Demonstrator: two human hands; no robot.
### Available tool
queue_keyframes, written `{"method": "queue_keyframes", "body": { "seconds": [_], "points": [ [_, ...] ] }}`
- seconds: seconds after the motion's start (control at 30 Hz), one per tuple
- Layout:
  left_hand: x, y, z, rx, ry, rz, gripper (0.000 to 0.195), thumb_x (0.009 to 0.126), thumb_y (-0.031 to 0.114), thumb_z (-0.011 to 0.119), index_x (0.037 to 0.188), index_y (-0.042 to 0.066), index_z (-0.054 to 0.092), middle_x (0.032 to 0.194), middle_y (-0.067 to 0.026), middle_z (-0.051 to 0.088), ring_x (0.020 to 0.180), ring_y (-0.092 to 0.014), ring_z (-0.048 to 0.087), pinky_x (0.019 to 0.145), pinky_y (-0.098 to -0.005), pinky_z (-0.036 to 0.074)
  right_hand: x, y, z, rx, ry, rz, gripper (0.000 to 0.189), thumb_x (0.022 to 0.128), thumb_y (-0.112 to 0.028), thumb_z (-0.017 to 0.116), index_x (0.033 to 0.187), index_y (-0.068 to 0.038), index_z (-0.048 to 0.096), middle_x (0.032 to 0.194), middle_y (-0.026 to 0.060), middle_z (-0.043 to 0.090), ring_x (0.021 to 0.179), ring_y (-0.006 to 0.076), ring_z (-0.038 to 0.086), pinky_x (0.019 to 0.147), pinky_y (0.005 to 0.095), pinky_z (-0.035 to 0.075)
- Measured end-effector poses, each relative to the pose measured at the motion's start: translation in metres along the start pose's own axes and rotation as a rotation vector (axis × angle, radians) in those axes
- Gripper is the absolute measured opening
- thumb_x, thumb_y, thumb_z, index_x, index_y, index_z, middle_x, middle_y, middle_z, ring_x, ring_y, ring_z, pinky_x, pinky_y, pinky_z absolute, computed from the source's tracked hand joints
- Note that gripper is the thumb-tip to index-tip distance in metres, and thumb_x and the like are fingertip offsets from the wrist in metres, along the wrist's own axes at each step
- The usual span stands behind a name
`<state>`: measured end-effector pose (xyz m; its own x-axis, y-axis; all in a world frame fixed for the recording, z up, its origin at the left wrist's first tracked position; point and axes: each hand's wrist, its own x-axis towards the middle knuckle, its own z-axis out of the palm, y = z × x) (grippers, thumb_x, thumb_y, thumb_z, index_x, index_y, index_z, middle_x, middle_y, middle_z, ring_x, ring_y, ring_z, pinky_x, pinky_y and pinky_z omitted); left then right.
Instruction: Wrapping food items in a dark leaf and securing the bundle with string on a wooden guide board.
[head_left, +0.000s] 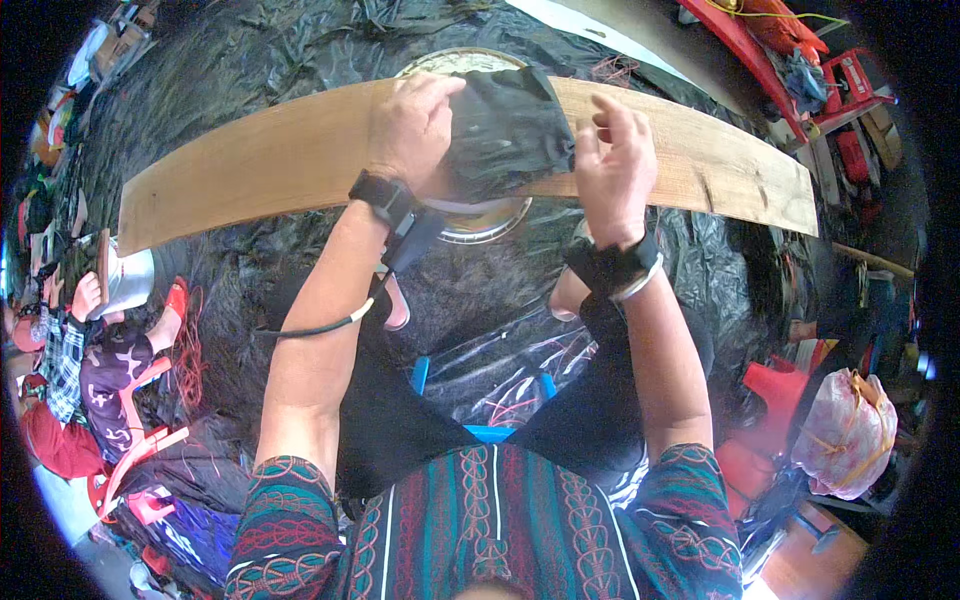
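Observation:
A long wooden board (277, 169) lies crosswise in front of me, over a round metal container (480, 232) whose rim shows on both sides of it. A sheet of black plastic (510, 131) drapes over the board's middle. My left hand (418, 124) rests at the sheet's left edge with thumb and fingers near its upper corner; whether it pinches the sheet is hard to tell. Above the board, just right of the sheet, my right hand (616, 150) is raised with its fingers curled and a little blurred. Nothing plainly shows in it.
Black plastic sheeting (247, 277) covers the ground. At the left sits another person (64, 367), beside a metal bucket (129, 277) and pink strings (191, 360). A red plastic stool (772, 390) and a filled plastic bag (847, 435) stand at the right. A red bench (757, 67) is upper right.

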<state>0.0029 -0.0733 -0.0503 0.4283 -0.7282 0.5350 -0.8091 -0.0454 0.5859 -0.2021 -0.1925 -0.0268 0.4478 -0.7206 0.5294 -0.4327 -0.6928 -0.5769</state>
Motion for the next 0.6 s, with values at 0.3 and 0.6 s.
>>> {"method": "queue_keyframes", "body": {
  "seconds": [0.3, 0.6],
  "points": [
    [-0.018, 0.002, 0.019, 0.295, -0.284, 0.113, 0.030, 0.091, 0.017, 0.059, 0.120, 0.016, 0.064, 0.123, -0.0028, 0.060, 0.117, -0.026, 0.054, 0.090, -0.0455, 0.046, -0.056, -0.011, 0.026, -0.112, -0.283, -0.331, 0.041, 0.074, -0.012, 0.069, 0.115, -0.012, 0.064, 0.116, 0.0128, 0.059, 0.105, 0.0328, 0.056, 0.089, 0.0482, 0.046],
    [-0.022, 0.031, 0.017, 0.381, -0.295, -0.073, 0.016, 0.089, 0.022, 0.064, 0.101, 0.013, 0.067, 0.093, -0.0118, 0.062, 0.088, -0.032, 0.063, 0.077, -0.0441, 0.052, -0.022, 0.024, 0.015, -0.156, -0.345, -0.244, 0.020, 0.076, -0.009, 0.065, 0.095, -0.008, 0.068, 0.116, 0.0135, 0.062, 0.109, 0.0353, 0.057, 0.092, 0.0449, 0.047]
  ]
}}
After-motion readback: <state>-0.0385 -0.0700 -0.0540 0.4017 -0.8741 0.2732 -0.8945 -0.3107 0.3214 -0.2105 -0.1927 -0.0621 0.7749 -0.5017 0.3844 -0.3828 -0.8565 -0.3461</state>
